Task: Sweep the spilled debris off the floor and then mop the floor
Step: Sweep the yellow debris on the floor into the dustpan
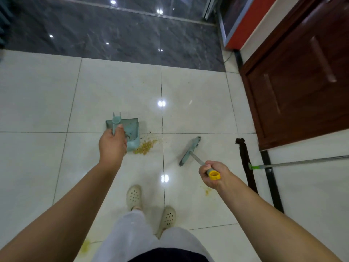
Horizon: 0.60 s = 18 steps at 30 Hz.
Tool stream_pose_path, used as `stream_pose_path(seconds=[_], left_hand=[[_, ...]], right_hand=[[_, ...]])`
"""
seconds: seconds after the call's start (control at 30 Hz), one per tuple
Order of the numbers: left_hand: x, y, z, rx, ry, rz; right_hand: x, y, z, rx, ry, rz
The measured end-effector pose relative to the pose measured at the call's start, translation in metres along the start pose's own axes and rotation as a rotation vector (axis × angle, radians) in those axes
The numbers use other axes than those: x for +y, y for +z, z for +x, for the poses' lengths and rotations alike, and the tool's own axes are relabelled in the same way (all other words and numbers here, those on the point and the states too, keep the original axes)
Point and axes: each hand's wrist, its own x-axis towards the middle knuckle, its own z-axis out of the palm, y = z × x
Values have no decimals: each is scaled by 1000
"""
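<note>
Glossy white tile floor (198,95), dark slab far side. We're mid-sweep: main debris pile (145,147) sits at the dustpan (130,133) lip, not in yet; probably smaller patches near right and near left. Mop (245,157) lies unused at right. Left hand (112,143) clenched round dustpan handle; right hand (213,174) wrapped round broom (189,151) handle.

I see glossy white floor tiles (194,103) with thin dark grout lines, meeting a dark grey marbled strip (113,35) veined in pale streaks. The dustpan (132,129) is pale teal, and so is the broom head (189,151); the broom's handle end (215,175) is yellow. The spilled debris (145,146) is yellowish-brown. The mop (245,157) has a dark brown head with a green joint. The door (302,82) is reddish-brown. My clogs (134,195) are cream.
</note>
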Motion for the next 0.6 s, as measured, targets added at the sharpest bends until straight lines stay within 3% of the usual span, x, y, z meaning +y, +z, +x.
stream_pose_path(seconds=[0.33, 0.6], left_hand=[[21, -12, 60, -112, -19, 24], [24, -16, 78, -107, -28, 77]], right_hand=[[23, 37, 19, 218, -37, -107], [47, 88, 37, 118, 11, -181]])
